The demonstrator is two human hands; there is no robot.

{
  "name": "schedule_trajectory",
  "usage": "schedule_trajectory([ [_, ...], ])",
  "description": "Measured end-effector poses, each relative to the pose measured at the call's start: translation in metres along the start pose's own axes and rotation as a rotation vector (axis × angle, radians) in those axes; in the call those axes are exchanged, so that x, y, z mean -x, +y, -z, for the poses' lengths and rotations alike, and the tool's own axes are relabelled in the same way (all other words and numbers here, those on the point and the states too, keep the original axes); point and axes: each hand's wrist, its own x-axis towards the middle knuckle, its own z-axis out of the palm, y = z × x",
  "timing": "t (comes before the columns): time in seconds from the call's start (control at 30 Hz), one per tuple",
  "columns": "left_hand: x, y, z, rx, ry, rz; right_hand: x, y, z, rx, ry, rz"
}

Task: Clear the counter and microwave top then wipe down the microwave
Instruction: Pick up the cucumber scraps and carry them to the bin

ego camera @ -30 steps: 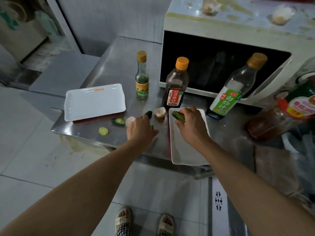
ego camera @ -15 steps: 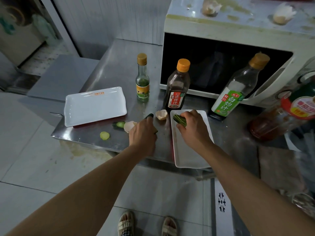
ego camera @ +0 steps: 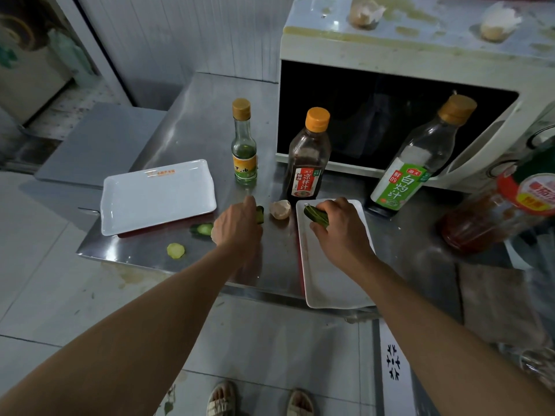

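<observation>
My right hand (ego camera: pixel 341 228) holds a dark green cucumber piece (ego camera: pixel 315 215) over the far end of a white rectangular plate (ego camera: pixel 330 283) at the counter's front edge. My left hand (ego camera: pixel 238 226) grips another cucumber piece (ego camera: pixel 260 214) on the steel counter (ego camera: pixel 192 130). An eggshell half (ego camera: pixel 280 209) lies between my hands. A cucumber chunk (ego camera: pixel 202 229) and a pale slice (ego camera: pixel 176 251) lie left of my left hand. The white microwave (ego camera: pixel 390 55) stands behind, its stained top carrying two eggshells (ego camera: pixel 365 15), (ego camera: pixel 498 25).
Three sauce bottles stand before the microwave: a small green one (ego camera: pixel 244 145), a dark one (ego camera: pixel 307 157), a clear one with a green label (ego camera: pixel 420 157). A second white plate (ego camera: pixel 157 196) lies at left. A red-sauce jar (ego camera: pixel 495 211) stands at right.
My left hand has moved slightly forward along the counter with its cucumber piece. My right hand stays over the plate with its piece.
</observation>
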Motion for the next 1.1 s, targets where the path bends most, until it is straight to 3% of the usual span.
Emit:
schedule_trajectory([
  [1.1,-0.003,0.005,-0.011,0.054,-0.014,-0.021,-0.011,0.010,-0.004,-0.015,0.000,-0.005],
])
